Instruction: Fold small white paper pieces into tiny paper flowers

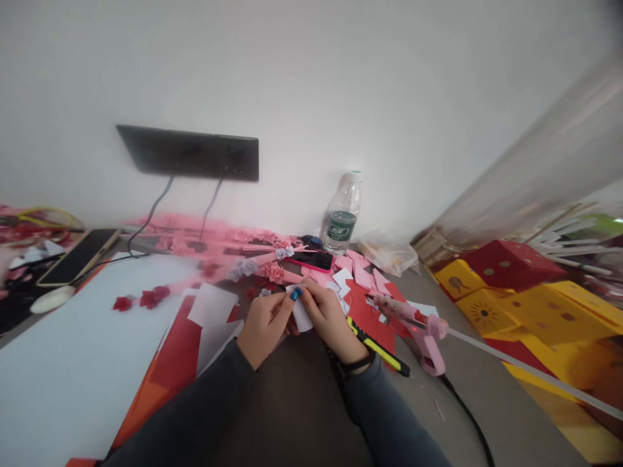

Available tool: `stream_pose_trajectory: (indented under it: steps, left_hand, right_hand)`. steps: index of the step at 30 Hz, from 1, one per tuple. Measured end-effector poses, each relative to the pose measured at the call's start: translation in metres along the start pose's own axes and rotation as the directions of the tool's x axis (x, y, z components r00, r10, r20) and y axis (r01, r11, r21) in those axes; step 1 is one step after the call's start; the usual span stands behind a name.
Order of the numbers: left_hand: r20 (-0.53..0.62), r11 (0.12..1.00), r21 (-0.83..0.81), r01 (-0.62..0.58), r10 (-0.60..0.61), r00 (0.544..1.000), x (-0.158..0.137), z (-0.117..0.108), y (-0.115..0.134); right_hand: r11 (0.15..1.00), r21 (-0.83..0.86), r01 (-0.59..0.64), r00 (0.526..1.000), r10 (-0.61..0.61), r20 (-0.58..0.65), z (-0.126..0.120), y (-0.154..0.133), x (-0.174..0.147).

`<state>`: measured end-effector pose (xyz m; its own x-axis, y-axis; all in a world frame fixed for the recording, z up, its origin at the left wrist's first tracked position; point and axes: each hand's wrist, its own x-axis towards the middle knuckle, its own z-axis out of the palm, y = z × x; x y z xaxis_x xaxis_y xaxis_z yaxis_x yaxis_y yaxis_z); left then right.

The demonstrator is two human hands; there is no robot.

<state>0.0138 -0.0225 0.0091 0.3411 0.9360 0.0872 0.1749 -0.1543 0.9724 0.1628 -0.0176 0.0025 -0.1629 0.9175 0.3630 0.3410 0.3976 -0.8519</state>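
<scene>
Both my hands meet over the middle of the table, pinching a small piece of white paper (302,316). My left hand (267,324) grips it from the left, thumb on top. From the other side my right hand (333,321) presses it between thumb and fingers; the fingertips beneath are mostly hidden. White paper squares (213,305) lie left of my hands. A yellow and black utility knife (384,353) rests by my right wrist. Farther right stands a pink hot glue gun (418,331) with a long glue stick in its back.
Paper flowers (154,297) on pink stems lie behind my hands. A phone (314,260) and a water bottle (342,217) are near the wall. Large white sheets (87,350) cover the left side. Yellow and red boxes (518,266) stand right. A black cord (470,415) trails from the glue gun.
</scene>
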Motion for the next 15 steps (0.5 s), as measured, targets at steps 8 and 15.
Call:
stream_pose_trajectory:
  steps: [8,15]
  left_hand:
    - [0.045,0.997,-0.070,0.022,-0.019,0.999,0.003,-0.003,0.005]
    - [0.353,0.944,-0.202,0.260,-0.177,0.919,-0.013,0.014,0.004]
  right_hand:
    - [0.999,0.023,-0.022,1.000,0.022,-0.004,0.000,-0.001,0.000]
    - [0.989,0.090,-0.119,0.956,0.139,-0.259,-0.003,0.007,0.006]
